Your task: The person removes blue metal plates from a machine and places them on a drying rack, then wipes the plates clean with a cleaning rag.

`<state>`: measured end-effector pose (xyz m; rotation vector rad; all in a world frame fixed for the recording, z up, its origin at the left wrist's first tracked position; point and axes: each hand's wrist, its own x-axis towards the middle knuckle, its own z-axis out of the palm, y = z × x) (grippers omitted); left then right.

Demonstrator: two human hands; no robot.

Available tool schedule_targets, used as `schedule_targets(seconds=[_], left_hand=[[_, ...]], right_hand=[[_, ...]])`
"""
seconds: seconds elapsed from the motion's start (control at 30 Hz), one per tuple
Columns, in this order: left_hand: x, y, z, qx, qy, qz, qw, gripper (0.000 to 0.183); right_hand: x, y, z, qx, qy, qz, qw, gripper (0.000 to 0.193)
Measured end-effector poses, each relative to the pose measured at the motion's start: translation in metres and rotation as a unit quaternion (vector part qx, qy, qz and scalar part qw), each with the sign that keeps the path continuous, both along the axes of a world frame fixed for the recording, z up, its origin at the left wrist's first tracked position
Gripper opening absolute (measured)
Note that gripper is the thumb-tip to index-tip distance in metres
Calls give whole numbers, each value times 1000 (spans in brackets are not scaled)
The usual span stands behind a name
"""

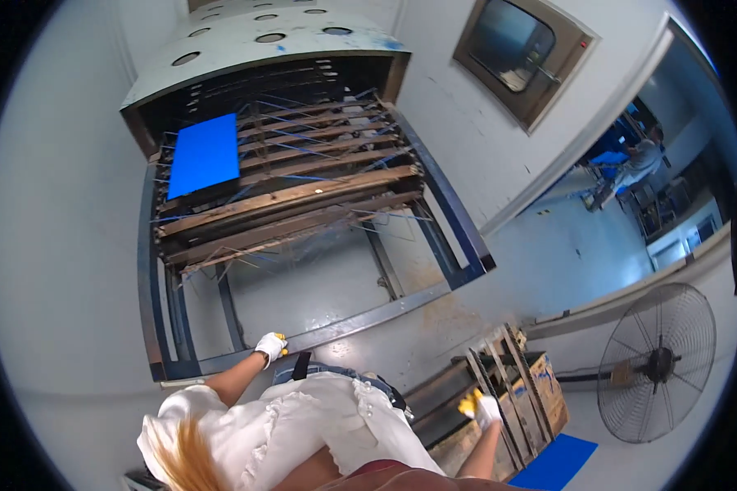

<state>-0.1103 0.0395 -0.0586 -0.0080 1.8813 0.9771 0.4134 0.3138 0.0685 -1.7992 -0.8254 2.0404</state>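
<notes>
Left hand [272, 346] down by the metal frame's front rail [368, 317], blue panel [205, 155] well ahead and a bit left.

Fingers look curled, can't tell if they're gripping the rail. Panel's long side points roughly away from the person; left hand's nearer. Right hand [480, 407] looks half-curled beside a slatted rack [529, 386], can't tell if it's holding anything; another blue panel [555, 462] sits near it.

Downward head-worn fisheye view
</notes>
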Motion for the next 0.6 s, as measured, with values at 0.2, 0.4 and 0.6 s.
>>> schedule_targets(seconds=[0.2,0.4,0.6], left_hand=[[-36,-32,2,96,-96,75,988,14],[-76,-69,3,134,-99,37,985,15],[-111,-88,6,127,-131,122,975,25]], right_hand=[[-379,-19,76,-72,179,408,892,34],[-635,-118,127,-16,333,506,795,37],[-762,-155,117,-98,401,346,843,49]])
